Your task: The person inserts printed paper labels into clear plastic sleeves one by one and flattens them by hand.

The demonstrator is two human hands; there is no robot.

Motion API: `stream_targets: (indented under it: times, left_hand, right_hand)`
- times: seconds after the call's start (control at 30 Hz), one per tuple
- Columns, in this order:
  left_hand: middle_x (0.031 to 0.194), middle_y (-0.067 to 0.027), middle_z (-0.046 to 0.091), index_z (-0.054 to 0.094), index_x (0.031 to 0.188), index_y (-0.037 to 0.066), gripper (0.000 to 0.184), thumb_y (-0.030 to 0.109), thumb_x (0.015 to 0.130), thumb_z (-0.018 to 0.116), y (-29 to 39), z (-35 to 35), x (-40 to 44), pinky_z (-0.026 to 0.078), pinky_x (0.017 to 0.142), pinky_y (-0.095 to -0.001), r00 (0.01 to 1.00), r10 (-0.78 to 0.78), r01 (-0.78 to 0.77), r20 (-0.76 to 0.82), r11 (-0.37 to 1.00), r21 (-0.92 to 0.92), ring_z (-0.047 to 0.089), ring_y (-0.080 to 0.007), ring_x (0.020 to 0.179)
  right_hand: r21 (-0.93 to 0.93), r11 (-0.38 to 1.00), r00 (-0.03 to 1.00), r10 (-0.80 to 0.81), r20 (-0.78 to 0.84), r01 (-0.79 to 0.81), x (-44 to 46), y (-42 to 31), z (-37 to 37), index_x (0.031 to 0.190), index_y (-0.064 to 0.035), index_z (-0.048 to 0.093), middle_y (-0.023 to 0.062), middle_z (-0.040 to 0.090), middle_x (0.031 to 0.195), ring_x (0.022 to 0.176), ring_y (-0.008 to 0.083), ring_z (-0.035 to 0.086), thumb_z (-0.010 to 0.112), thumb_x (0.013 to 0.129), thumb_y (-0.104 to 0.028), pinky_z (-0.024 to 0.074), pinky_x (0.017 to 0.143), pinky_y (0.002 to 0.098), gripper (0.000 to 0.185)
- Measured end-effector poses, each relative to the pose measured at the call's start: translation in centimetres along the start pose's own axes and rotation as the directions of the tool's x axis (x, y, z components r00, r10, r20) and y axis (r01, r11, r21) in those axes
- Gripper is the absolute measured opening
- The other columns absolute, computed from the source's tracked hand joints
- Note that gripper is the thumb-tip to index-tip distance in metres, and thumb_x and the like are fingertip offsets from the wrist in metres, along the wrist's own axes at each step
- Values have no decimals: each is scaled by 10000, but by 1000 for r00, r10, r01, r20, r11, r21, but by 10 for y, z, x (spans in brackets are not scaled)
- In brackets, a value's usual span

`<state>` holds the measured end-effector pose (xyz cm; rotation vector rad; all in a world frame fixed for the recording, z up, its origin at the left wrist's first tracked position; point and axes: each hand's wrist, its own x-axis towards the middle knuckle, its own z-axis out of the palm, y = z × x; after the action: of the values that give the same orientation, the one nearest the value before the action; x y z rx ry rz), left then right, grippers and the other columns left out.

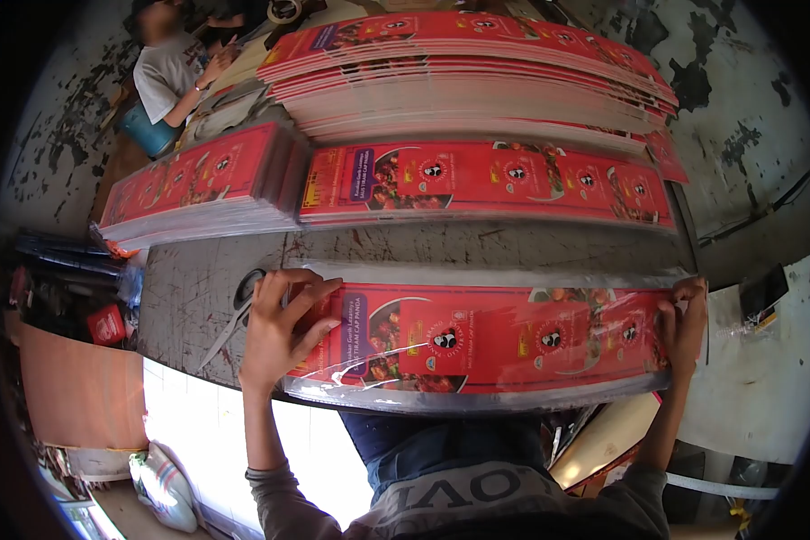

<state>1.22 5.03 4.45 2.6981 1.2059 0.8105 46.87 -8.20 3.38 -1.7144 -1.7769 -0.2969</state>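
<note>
Our left hand (283, 326) and right hand (684, 324) grip opposite ends of a plastic-sleeved red printed strip (504, 337) at the near edge of the table (189, 310); scissors (236, 315) lie beside our left hand, strip stacks (486, 184) beyond.

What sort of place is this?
Probably a small packing workshop. Matching red printed panels lie in deep stacks, a plastic-covered one lies between the person's hands, and scissors rest on a scratched worktable.

Red printed strip (513, 337) under glossy clear plastic (504, 399); tabletop (378, 247) matt, scratched; scissor blades (222, 339) metal.
</note>
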Motion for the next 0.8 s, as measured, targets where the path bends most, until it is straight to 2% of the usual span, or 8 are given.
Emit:
stream_targets:
  times: [0.1, 0.27, 0.4, 0.47, 0.53, 0.63, 0.67, 0.8]
  left_hand:
    - [904, -62, 533, 609, 945, 63, 382, 219, 619, 731, -1, -1, 3, 392, 742, -367, 1000, 14, -13, 17, 998, -59, 514, -225, 830]
    - [871, -67, 518, 566, 824, 40, 320, 167, 597, 753, -2, 4, 8, 398, 735, -353, 986, -162, 163, 29, 932, -324, 503, -225, 810]
    - [840, -70, 503, 525, 756, 34, 272, 125, 617, 741, -14, 6, 11, 410, 700, -331, 982, -172, 185, 83, 965, -185, 508, -218, 809]
    - [811, -69, 495, 519, 733, 28, 240, 101, 637, 726, -22, 7, 9, 416, 655, -305, 983, -175, 185, 59, 941, -283, 515, -204, 777]
    - [799, -67, 498, 518, 729, 23, 227, 91, 645, 718, -23, 10, 9, 414, 641, -299, 984, -173, 177, 42, 929, -326, 515, -197, 756]
    - [776, -63, 504, 518, 727, 18, 213, 77, 654, 709, -26, 13, 7, 412, 632, -294, 983, -183, 179, 26, 909, -376, 517, -189, 725]
    - [764, -61, 507, 519, 729, 17, 210, 72, 655, 708, -27, 13, 6, 412, 636, -295, 982, -189, 185, 28, 906, -380, 518, -188, 714]
    - [756, -62, 513, 522, 731, 16, 214, 78, 654, 711, -27, 13, 7, 413, 639, -299, 981, -195, 180, 3, 902, -392, 518, -192, 718]
  right_hand:
    - [34, 999, 999, 41, -15, -40, -4, 2, 1, 842, -18, 394, 110, 399, 773, 700, 243, 430, 621, 783, -219, 373, 650, 315, 309]
    - [54, 997, 999, 51, -10, -51, -4, 2, 3, 837, -17, 405, 114, 411, 785, 711, 248, 430, 653, 745, -158, 371, 654, 321, 300]
    - [-19, 1000, 998, 9, 57, -8, 9, -7, -2, 811, -16, 416, 107, 405, 758, 672, 244, 416, 633, 736, -132, 359, 628, 305, 258]
    - [-45, 999, 993, 4, 114, 1, 15, -7, -10, 803, -10, 418, 104, 401, 741, 642, 242, 409, 609, 743, -118, 355, 612, 286, 228]
    - [-23, 992, 973, 129, 192, -127, 14, 10, -20, 782, -27, 431, 95, 400, 722, 667, 232, 410, 620, 662, -72, 350, 627, 315, 228]
    - [54, 961, 947, 258, 189, -273, 8, 32, -25, 778, -20, 422, 86, 387, 713, 664, 211, 401, 585, 657, -53, 342, 636, 294, 205]
    - [138, 947, 944, 259, 203, -290, 7, 37, -26, 787, -19, 414, 78, 377, 725, 683, 189, 392, 570, 670, -54, 334, 658, 267, 198]
    - [178, 948, 958, 233, 168, -262, 4, 45, -26, 791, -21, 415, 73, 371, 731, 694, 175, 388, 566, 675, -46, 332, 680, 249, 193]
